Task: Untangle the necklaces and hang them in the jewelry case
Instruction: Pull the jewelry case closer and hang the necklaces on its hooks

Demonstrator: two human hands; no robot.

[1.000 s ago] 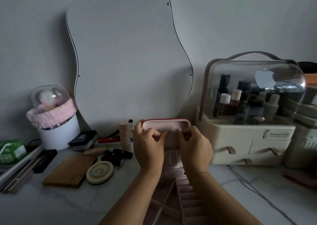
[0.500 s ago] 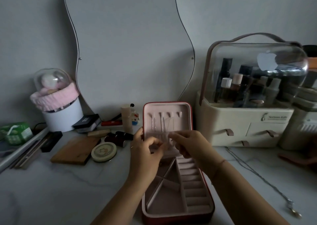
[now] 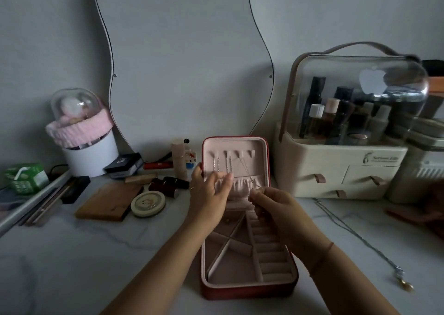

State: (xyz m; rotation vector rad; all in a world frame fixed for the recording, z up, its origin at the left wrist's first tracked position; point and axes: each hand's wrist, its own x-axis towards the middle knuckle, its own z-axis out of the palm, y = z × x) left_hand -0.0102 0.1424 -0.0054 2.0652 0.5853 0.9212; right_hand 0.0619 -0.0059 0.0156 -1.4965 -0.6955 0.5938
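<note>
The red jewelry case (image 3: 249, 289) lies open on the marble table, its pink lid (image 3: 263, 156) upright. Two twisted chains (image 3: 217, 164) hang from the lid's left hooks. A thin necklace (image 3: 245, 169) runs from the third hook down to my right hand (image 3: 276, 210), which pinches it in front of the gathered pocket. My left hand (image 3: 206, 194) grips the lid, thumb on its left edge and fingers spread over the lining at the hanging chains' lower ends. A silver necklace (image 3: 355, 237) with a pendant lies stretched out on the table to the right.
A cream cosmetics organiser (image 3: 336, 170) with a clear dome stands at the right rear. A wavy mirror (image 3: 182, 62) leans on the wall. Left of the case are a round tin (image 3: 147, 204), a wooden block (image 3: 110, 203), lipsticks (image 3: 168, 186) and a white pot (image 3: 91, 156).
The lid went from being opened to standing upright. My right hand has dropped lower right, drawing the thin chain with it. My left hand's fingers have risen to the hanging chains.
</note>
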